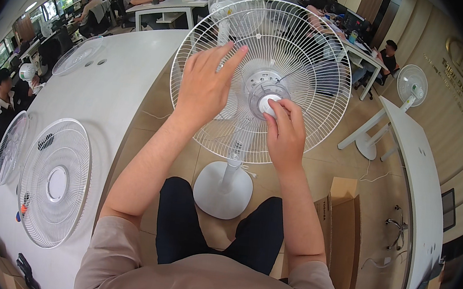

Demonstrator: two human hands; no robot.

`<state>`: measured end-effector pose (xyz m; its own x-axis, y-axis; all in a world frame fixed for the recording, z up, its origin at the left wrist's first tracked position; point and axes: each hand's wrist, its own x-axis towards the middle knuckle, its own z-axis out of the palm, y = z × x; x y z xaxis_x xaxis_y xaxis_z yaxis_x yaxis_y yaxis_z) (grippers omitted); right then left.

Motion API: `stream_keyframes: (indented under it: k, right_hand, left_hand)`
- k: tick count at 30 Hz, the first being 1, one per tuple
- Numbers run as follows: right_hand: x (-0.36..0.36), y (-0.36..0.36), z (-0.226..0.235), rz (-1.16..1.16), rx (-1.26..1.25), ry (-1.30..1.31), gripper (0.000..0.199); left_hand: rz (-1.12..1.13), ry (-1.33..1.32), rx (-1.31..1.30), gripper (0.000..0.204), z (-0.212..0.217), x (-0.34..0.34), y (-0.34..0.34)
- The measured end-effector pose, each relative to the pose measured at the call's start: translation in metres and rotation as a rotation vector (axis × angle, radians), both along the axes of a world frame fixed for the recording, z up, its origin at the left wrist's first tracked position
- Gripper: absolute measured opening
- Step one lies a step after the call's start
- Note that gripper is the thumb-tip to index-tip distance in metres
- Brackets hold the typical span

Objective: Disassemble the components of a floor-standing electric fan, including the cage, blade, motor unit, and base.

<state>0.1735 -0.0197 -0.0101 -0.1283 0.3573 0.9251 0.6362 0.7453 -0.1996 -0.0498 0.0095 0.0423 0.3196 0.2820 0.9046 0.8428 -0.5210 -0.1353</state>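
Note:
A white pedestal fan stands on the floor in front of me, its round rear wire grille (313,52) facing me and its round base (222,190) between my knees. My left hand (206,86) lies flat with fingers spread against the left half of the grille. My right hand (284,133) pinches the white round nut (270,105) at the hub in the grille's centre. No blade is visible on the fan.
A white curved table (108,93) on my left carries two front fan grilles (54,182) and another grille (78,54). A cardboard box (343,233) sits by my right knee. Another white fan (410,86) stands at the right beside a second table. People sit at desks beyond.

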Motion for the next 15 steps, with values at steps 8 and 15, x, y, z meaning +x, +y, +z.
stream_keyframes:
  k: [8,15]
  right_hand:
    - [0.002,-0.003,-0.001,-0.025,-0.014,0.015,0.033]
    - [-0.004,-0.004,0.0,-0.034,0.021,0.027,0.033]
  left_hand:
    - [0.203,-0.065,-0.151,0.03,-0.054,-0.002,-0.055]
    - [-0.213,-0.163,-0.632,0.03,-0.171,0.049,-0.195]
